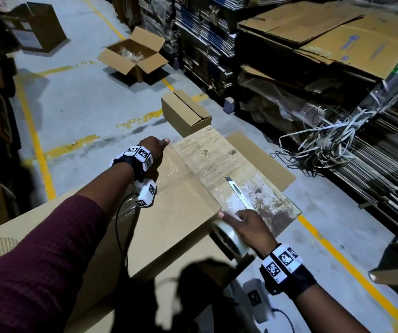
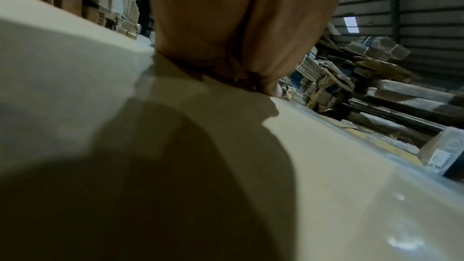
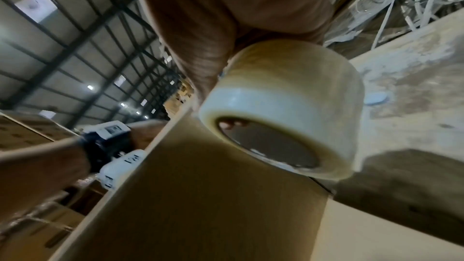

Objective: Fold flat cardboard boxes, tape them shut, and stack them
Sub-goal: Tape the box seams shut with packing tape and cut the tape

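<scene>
Right hand (image 1: 248,227) is gripping a tape roll (image 1: 229,239) at the box (image 1: 169,212) near edge; left hand (image 1: 153,150), fingers curled, is pressing tape at the far edge. Slack may wrinkle it.

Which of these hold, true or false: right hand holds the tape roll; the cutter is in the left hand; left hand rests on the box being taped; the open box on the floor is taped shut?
1. The right hand holds the tape roll. True.
2. The cutter is in the left hand. False: it lies on the board, unheld.
3. The left hand rests on the box. True.
4. The open box is taped shut. False: its flaps stand open.
</scene>
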